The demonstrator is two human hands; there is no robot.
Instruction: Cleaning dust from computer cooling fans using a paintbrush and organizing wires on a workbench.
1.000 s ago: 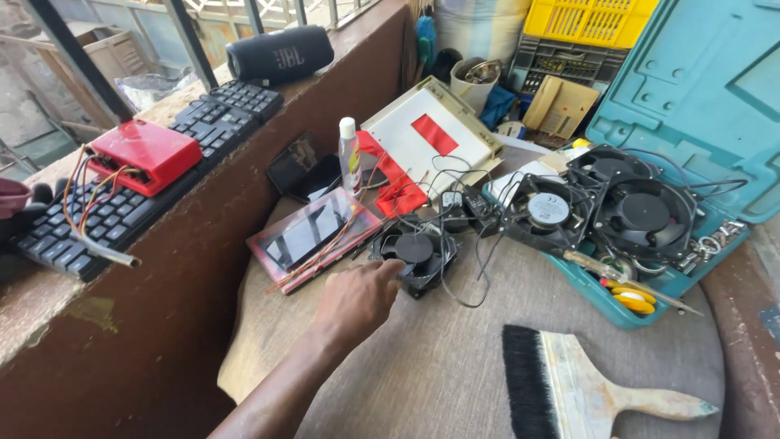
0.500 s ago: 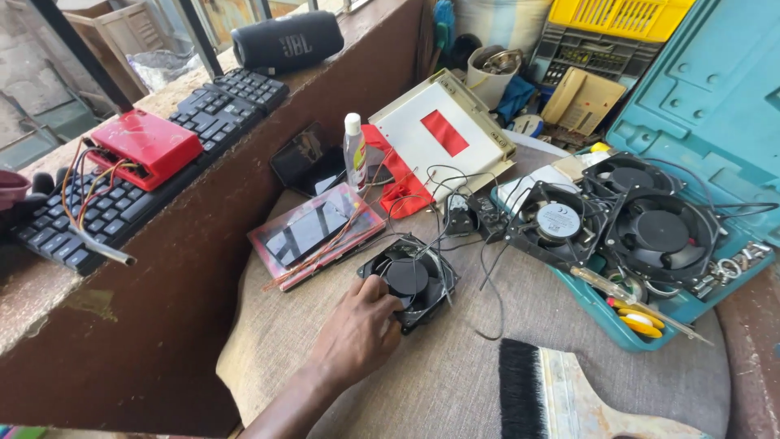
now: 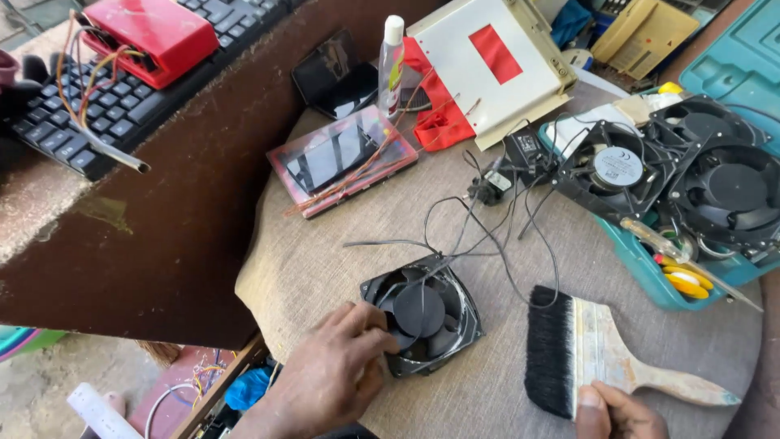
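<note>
On the ledge at far left lies a black keyboard, with a glossy red plastic box resting on it and trailing orange and red wires. Below the ledge's dark brown face, a round table under coarse beige cloth carries the rest.

The left hand comes up from the bottom edge, palm down, knuckles raised; its fingers are curled and close together, gripping the left rim of a square black cooling fan. The fan lies flat on the cloth near the table's front edge, hub up, curved plastic blades around a smooth round centre, thin black leads running off toward a small black adapter.

Behind it lie a flat pink-framed panel with dark glass, an upright white bottle and a cream box with a red rectangle.

To the right lies a wide paintbrush, black bristles and a worn pale wooden handle. The right hand shows only partly at the bottom edge, its thumb pressing on the brush ferrule; the other fingers cannot be made out.

At far right, two larger black fans sit in a teal plastic case.
</note>
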